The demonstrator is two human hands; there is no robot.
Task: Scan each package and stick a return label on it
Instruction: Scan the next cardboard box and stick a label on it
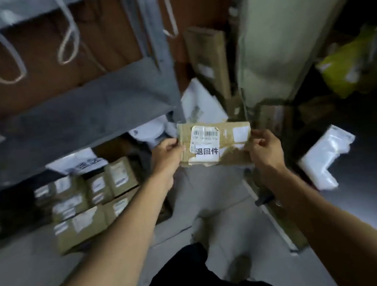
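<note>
I hold a flat brown cardboard package (230, 137) in the air in front of me, above the floor. My left hand (167, 156) pinches its left edge and my right hand (265, 147) pinches its right edge. On its face are a barcode shipping label (205, 134) and below that a white return label (207, 152) with three black characters. A small blank white sticker (241, 133) sits near the package's right end.
A grey metal shelf (77, 115) stands at the left, with several labelled brown boxes (89, 200) stacked under it. White poly mailers (325, 160) lie on the dark floor at right. Tall cartons (209, 59) and a yellow bag (346, 65) stand behind.
</note>
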